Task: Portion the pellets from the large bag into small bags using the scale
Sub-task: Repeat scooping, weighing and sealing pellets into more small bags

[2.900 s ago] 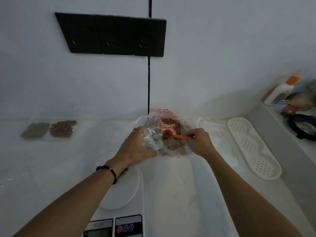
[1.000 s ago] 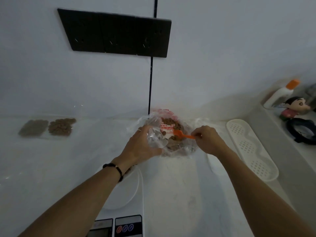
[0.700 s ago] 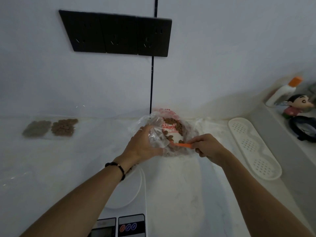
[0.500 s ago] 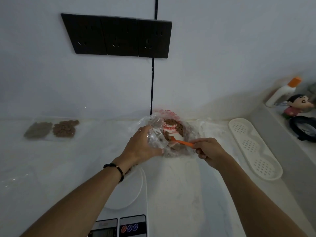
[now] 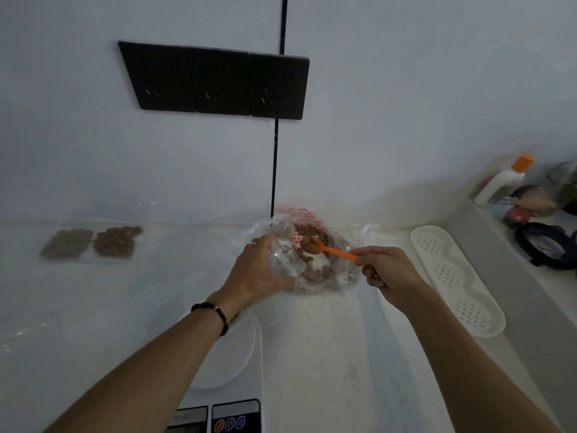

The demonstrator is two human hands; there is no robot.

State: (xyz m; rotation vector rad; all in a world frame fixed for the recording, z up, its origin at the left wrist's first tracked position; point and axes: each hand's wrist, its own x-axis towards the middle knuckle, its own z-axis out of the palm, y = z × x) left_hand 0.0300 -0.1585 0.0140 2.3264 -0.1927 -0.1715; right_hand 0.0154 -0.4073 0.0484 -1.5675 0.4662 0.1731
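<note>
The large clear bag (image 5: 324, 276) of brown pellets, with red print, sits open by the back wall. My left hand (image 5: 259, 270) grips its crumpled left rim. My right hand (image 5: 387, 270) pinches the handle of an orange spoon (image 5: 335, 252); its bowl is heaped with pellets and held just above the pile in the bag. A white scale (image 5: 231, 364) lies in front of me, its round plate partly under my left forearm. Something brown shows at the plate's far edge beneath my wrist. Two small filled bags (image 5: 93, 243) lie at the far left.
A white perforated tray (image 5: 459, 279) lies to the right of the bag. On a raised ledge at the far right stand a white bottle with an orange cap (image 5: 502, 179), a small figurine and a dark round object. Black wall sockets (image 5: 215, 81) hang above.
The spoon dipped low into the pellets and has now come up loaded, level above the pile. My left hand kept its grip on the bag's rim.
</note>
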